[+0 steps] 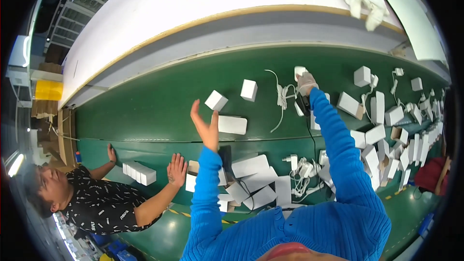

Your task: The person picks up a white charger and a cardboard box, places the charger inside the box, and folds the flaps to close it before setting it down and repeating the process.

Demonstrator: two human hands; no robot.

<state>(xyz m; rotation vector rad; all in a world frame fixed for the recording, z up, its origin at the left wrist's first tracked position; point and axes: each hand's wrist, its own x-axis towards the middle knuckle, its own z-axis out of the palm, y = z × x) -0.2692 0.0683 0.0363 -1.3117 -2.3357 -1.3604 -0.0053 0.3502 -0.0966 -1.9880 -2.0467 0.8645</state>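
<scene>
Block (pixel 299 70), small and white, is sitting upper right of centre in the frame; the right hand (pixel 306 84) is touching it, its grip too hidden to tell. The left hand (pixel 208 129) is standing wide open, holding nothing. Clean handling is likely requiring clearance from the nearby cable (pixel 282 97).

White boxes (pixel 232 124), green tabletop (pixel 140 104)

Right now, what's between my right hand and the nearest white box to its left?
In the head view, a bundled white cable separates your right hand and that white box.
</scene>
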